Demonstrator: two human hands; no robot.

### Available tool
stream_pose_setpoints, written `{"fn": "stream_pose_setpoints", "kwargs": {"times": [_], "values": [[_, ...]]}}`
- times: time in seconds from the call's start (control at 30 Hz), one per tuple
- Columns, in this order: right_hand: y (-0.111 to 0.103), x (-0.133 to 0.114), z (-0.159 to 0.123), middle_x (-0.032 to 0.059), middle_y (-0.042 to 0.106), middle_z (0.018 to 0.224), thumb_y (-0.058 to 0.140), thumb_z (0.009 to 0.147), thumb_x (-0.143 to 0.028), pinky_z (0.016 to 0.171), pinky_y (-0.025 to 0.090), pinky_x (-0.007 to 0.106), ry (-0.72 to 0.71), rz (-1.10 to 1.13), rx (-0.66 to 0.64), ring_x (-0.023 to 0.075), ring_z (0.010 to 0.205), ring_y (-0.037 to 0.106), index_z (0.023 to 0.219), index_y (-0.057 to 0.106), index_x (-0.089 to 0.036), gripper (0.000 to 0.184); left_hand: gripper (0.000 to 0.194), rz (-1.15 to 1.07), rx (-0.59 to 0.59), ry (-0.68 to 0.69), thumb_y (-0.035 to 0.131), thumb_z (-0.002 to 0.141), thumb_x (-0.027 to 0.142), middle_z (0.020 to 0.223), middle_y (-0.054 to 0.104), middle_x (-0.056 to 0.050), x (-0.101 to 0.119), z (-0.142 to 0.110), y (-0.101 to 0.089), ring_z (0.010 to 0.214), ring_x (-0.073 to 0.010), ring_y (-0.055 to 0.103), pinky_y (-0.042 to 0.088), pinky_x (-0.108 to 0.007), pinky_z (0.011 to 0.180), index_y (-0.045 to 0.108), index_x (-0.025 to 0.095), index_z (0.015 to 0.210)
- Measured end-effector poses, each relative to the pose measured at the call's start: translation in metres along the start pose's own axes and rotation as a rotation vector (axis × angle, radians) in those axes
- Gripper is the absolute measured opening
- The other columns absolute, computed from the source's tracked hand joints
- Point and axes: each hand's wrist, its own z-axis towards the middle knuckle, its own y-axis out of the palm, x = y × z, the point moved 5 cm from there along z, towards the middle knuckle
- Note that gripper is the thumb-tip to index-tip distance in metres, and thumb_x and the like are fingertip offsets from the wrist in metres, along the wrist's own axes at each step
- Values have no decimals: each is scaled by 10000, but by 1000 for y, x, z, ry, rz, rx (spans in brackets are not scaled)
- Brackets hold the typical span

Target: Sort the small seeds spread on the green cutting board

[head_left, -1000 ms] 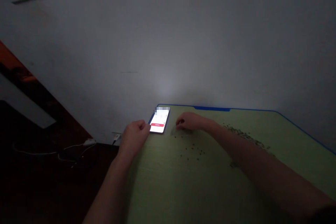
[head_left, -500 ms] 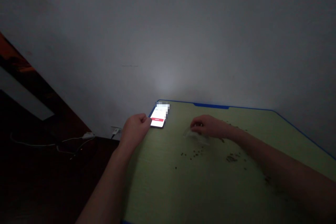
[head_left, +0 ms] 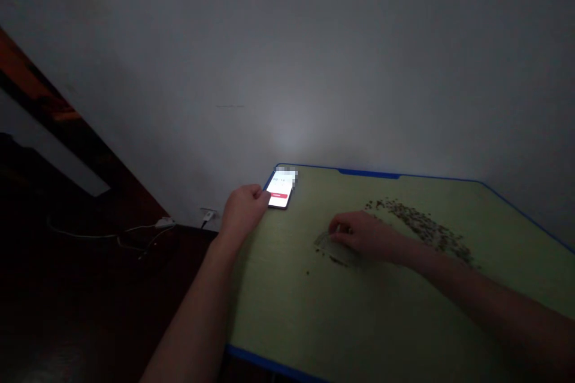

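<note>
My left hand (head_left: 245,210) is closed at the left edge of the green tabletop (head_left: 278,299), its thumb next to a lit phone (head_left: 282,187). The fingers seem wrapped over that edge, though their undersides are hidden. My right hand (head_left: 357,231) pinches a pale, thin, see-through sheet (head_left: 330,245) and presses it low against the tabletop. What the sheet is made of is unclear in the dim light. Small dark bits (head_left: 339,261) lie along its near side. A wide band of brown bits (head_left: 431,228) stretches behind my right forearm.
A blue rim (head_left: 368,173) runs round the tabletop, whose far side faces a grey wall (head_left: 381,60). Left of the table, a plug in a socket (head_left: 208,216) and white cables (head_left: 166,222) lie low by the dark floor. One loose bit (head_left: 308,273) sits apart.
My right hand and the sheet have moved nearer to me across the tabletop. The band of bits behind my forearm now shows; the loose bits in front of the sheet have drawn together. My left hand stays put.
</note>
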Motion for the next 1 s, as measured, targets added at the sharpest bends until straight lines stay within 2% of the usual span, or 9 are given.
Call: {"fn": "stream_pose_setpoints", "kwargs": {"times": [0.27,0.47,0.67,0.8,0.9,1.0], "values": [[20,-37,-2,3,682,695,620,802,-253,553,392,214,-156,75,-164,119,596,584,879,713,-210,128,258,-6,5,8,452,711,287,494,302,46,-1,1,2,495,-110,323,195,-260,482,326,206,500],[31,-62,-19,14,710,767,613,811,-230,584,396,224,-247,106,-248,127,639,595,887,716,-208,130,266,-18,3,11,460,714,282,486,298,47,1,0,2,487,-107,323,191,-257,473,335,204,493],[41,-68,-43,8,708,745,602,825,-235,574,395,221,-206,154,-310,125,631,600,863,708,-217,115,260,-27,14,20,463,712,272,491,303,46,2,0,2,490,-101,311,192,-260,485,340,201,495],[46,-66,-61,-6,709,734,613,813,-233,562,395,211,-114,184,-322,120,631,606,821,706,-224,93,262,-32,19,28,464,708,266,490,297,46,3,-1,2,489,-97,298,178,-260,486,334,199,491],[49,-65,-71,-7,711,746,610,813,-239,572,404,216,-59,201,-307,127,652,617,815,702,-224,93,262,-36,17,30,461,707,266,485,280,50,4,-1,2,487,-98,297,173,-257,486,329,199,490],[49,-68,-77,4,723,797,604,813,-234,623,420,233,-66,198,-262,141,706,632,843,704,-218,105,266,-39,15,31,460,707,272,485,274,52,5,-2,2,486,-100,297,173,-259,487,328,201,487]]}}
